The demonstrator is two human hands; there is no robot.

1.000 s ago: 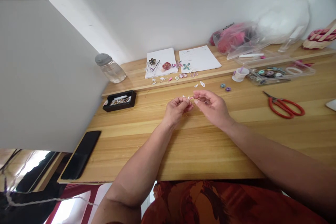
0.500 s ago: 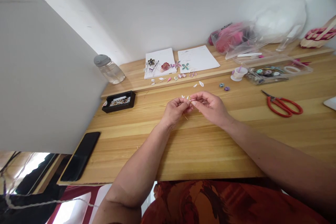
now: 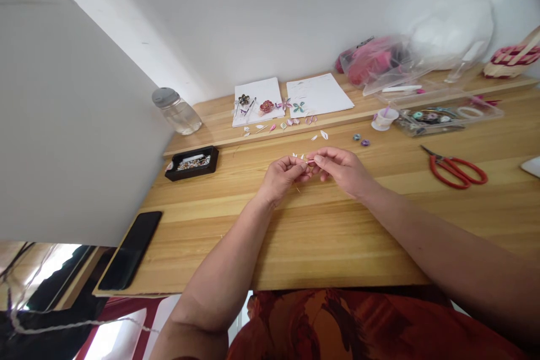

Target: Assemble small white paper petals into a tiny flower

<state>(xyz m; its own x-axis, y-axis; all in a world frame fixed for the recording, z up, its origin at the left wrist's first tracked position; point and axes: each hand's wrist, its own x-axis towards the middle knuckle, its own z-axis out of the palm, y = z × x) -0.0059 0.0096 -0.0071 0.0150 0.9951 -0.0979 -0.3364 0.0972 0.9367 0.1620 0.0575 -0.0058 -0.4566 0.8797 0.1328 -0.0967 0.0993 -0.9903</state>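
Over the middle of the wooden table (image 3: 304, 236), my left hand (image 3: 283, 179) and my right hand (image 3: 340, 169) meet fingertip to fingertip. Both are closed in a pinch on a small, thin pink piece (image 3: 311, 161), most of it covered by my fingers. A fine wire (image 3: 298, 189) hangs below my left fingers. Just beyond my fingertips show small white petal shapes (image 3: 298, 156). Farther back lie a white petal (image 3: 324, 134) and two small spools of thread (image 3: 365, 142), one purple and one bluish.
Red-handled scissors (image 3: 458, 171) lie to the right, near a clear plastic box (image 3: 451, 115) and a small white cup (image 3: 385, 118). A black tray (image 3: 192, 163) of beads, a water bottle (image 3: 176, 111) and a phone (image 3: 130, 250) are at left. Paper sheets (image 3: 318, 95) rest on the raised shelf.
My right hand has shifted slightly to the right, its fingertips drawing a little away from my left fingertips along the pink piece. My left hand stays almost in place.
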